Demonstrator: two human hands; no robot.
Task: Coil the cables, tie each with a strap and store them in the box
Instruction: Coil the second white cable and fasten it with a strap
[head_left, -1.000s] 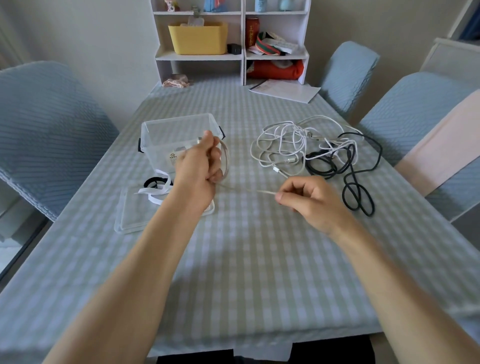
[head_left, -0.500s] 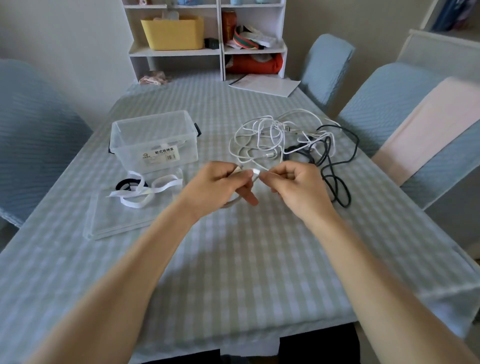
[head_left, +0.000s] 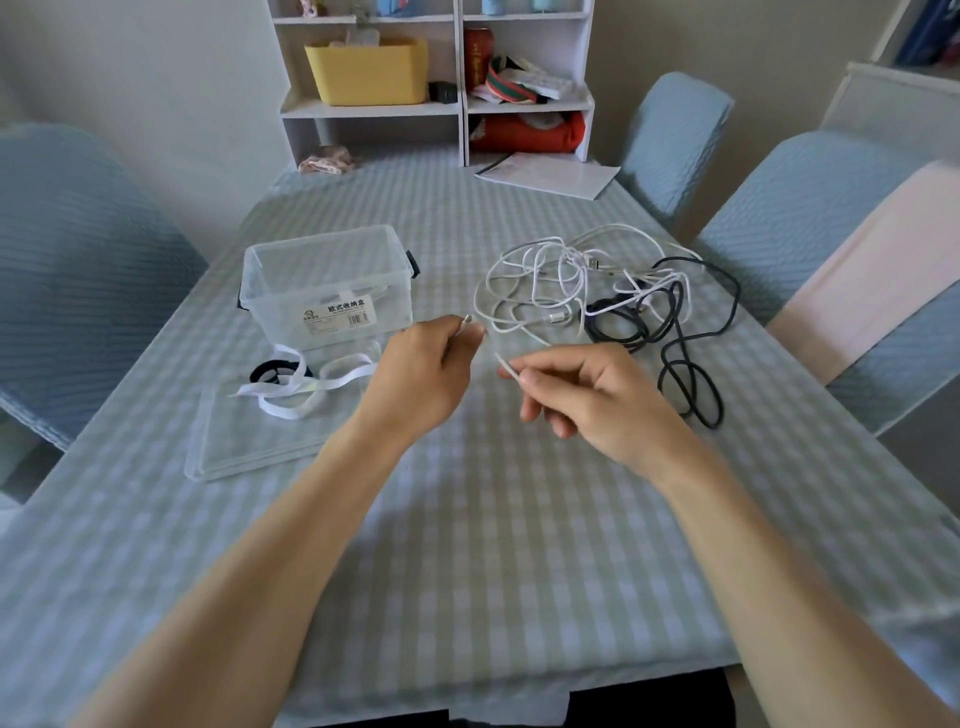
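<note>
Seen from the person's own head, two bare forearms reach forward over a counter (head_left: 467, 545) covered in a pale green and white checked cloth. The left hand (head_left: 423, 371) has its fingers curled, pinching a small white connector end at its fingertips. The right hand (head_left: 592, 395), a little apart from it, pinches another thin white cable end (head_left: 506, 368) between thumb and forefinger, the other fingers loosely curled underneath. Whether both ends belong to one cable cannot be told. Just beyond the hands, towards the right, lies a loose tangle of white cables (head_left: 561, 283), overlapping a black cable (head_left: 685, 358) that trails nearer the right edge. To the left stands a clear plastic box (head_left: 332, 286), open on top, with a printed label on its front wall. Its clear lid (head_left: 260, 436) lies flat in front of it. Across the lid's far edge rest white straps (head_left: 306, 387) and a black strap (head_left: 275, 370). Blue-covered chairs (head_left: 78, 270) stand around the counter. At the far end is a white shelf unit (head_left: 457, 78) holding a yellow basket (head_left: 369, 70), with a sheet of paper (head_left: 550, 174) lying near it.
</note>
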